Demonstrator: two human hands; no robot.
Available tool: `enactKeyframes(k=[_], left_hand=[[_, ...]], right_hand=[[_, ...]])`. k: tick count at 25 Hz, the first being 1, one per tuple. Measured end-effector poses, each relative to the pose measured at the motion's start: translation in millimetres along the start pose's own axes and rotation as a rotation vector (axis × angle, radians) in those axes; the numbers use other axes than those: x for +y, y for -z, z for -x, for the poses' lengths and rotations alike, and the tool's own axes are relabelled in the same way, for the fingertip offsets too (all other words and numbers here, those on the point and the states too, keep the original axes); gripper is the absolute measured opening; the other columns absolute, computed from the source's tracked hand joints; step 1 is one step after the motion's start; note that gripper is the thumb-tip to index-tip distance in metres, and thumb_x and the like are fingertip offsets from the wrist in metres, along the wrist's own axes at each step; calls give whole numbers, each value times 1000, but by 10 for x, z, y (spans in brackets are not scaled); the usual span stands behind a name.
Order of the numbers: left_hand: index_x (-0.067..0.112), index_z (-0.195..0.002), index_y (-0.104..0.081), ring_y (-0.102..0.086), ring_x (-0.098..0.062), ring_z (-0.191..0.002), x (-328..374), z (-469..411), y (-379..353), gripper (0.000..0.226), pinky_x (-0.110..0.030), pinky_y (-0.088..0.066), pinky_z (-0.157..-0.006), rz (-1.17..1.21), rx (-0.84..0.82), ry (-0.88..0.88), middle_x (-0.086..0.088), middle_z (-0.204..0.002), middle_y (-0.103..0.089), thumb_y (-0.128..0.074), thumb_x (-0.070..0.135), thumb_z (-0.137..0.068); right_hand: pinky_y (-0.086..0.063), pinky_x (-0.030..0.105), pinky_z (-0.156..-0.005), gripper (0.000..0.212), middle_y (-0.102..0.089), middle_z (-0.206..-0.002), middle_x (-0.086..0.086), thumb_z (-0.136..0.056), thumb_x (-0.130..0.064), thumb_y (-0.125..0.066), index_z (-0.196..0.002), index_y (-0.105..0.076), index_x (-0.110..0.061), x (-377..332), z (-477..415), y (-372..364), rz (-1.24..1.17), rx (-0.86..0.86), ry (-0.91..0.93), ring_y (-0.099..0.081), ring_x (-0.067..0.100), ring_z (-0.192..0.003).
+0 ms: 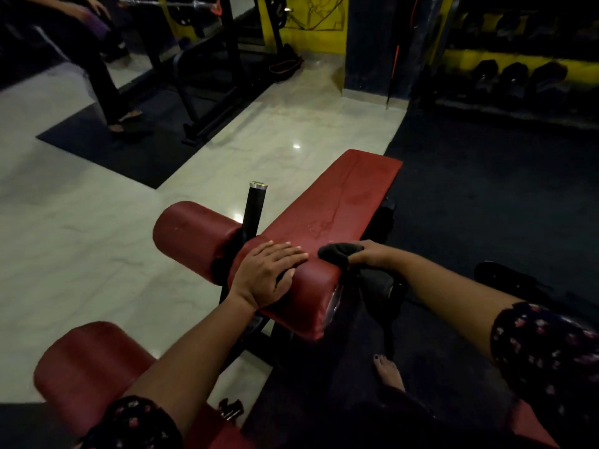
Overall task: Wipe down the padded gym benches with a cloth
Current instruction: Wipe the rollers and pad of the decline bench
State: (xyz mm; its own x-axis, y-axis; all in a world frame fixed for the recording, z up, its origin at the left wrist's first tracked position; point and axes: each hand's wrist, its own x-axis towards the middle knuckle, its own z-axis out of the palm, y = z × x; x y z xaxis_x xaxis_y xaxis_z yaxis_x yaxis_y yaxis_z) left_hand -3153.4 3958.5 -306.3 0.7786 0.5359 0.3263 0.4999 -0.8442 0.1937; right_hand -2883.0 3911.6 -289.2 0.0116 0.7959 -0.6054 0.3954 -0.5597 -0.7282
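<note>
Head view: left hand (269,273) flat, fingers straight, on near end of red bench pad (340,202); right hand (372,256) grips dark cloth (334,254) at pad's right edge. Pad's long axis runs away from hands.

- Left sleeve (136,422): dark fabric with a small pink-red floral print, hem near the elbow.
- Right sleeve (544,351): same dark floral print, hem near the elbow.
- Forearms (194,348): uncovered from sleeve hems to wrists.
- Left hand (269,273) and right hand (372,256): bare.
- Foot (389,372): bare, toenails painted dark.
</note>
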Motion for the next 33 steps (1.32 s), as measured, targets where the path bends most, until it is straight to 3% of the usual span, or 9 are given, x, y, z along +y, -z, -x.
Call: enactKeyframes(k=[3,6,8,11,14,19,26,30,33], left_hand=[[24,-123,-69,-60,-17,-121,12,-19,-14,43,-39,-40,-106,-1,41,17,2,-128,-66,-45,29,-87],[27,-133,-60,-55,-18,-127,72,-8,25,50,-43,-37,-108,-31,53,151,1,-135,-61,-46,34,-86],[30,-150,-33,-33,-18,-142,185,-30,15,67,-52,-21,-116,-97,62,439,2,-154,-39,-43,46,-85],[33,-156,7,9,-17,-151,621,-230,-74,83,-49,9,-119,-61,26,1104,5,-165,8,-39,52,-90],[24,-157,5,16,-22,-150,924,-492,-192,86,-47,3,-122,28,38,1487,-2,-165,13,-47,51,-95],[25,-157,1,15,-16,-151,929,-474,-208,95,-45,0,-123,-5,70,1492,3,-165,10,-31,67,-79],[28,-157,-5,13,-12,-150,910,-478,-187,94,-43,-2,-123,33,134,1495,7,-165,6,-38,63,-76],[27,-157,-9,11,-12,-151,925,-459,-185,99,-43,-3,-123,38,156,1483,6,-165,2,-31,71,-71],[26,-157,-10,10,-12,-151,935,-479,-181,99,-42,-2,-123,30,157,1494,6,-165,1,-31,70,-71]], right_hand=[[-46,10,-60,40,-59,-109,11,-88,8,-55,-127,-56,4,217,-156,-122,-237,71,-7,-56,18,-89],[-47,12,-53,34,-63,-90,6,-86,9,-58,-118,-60,-3,279,-298,-132,-380,82,-13,-57,12,-71],[-48,11,-51,30,-62,-85,4,-87,6,-60,-112,-58,-11,0,-498,0,-363,3,66,-59,16,-73],[-48,9,-58,32,-63,-92,1,-87,2,-65,-112,-56,-16,-562,-790,63,-209,-148,282,-60,20,-86],[-49,18,-81,48,-65,-112,4,-85,4,-64,-129,-56,-15,-919,-966,-187,-4,-372,382,-60,17,-99],[-49,33,-81,33,-67,-111,17,-85,-2,-60,-118,-64,-3,-840,-1142,-250,167,-407,316,-61,23,-96],[-52,35,-92,60,-69,-113,11,-59,-24,-66,-118,-65,-10,163,-916,804,404,-807,328,-66,18,-99],[-49,14,-75,50,-64,-112,7,-82,5,-65,-130,-56,-5,-296,-1002,654,291,-528,452,-63,23,-104],[-42,4,-62,58,-60,-97,0,-83,11,-61,-137,-48,-7,-355,-698,349,247,-590,504,-59,2,-78]])
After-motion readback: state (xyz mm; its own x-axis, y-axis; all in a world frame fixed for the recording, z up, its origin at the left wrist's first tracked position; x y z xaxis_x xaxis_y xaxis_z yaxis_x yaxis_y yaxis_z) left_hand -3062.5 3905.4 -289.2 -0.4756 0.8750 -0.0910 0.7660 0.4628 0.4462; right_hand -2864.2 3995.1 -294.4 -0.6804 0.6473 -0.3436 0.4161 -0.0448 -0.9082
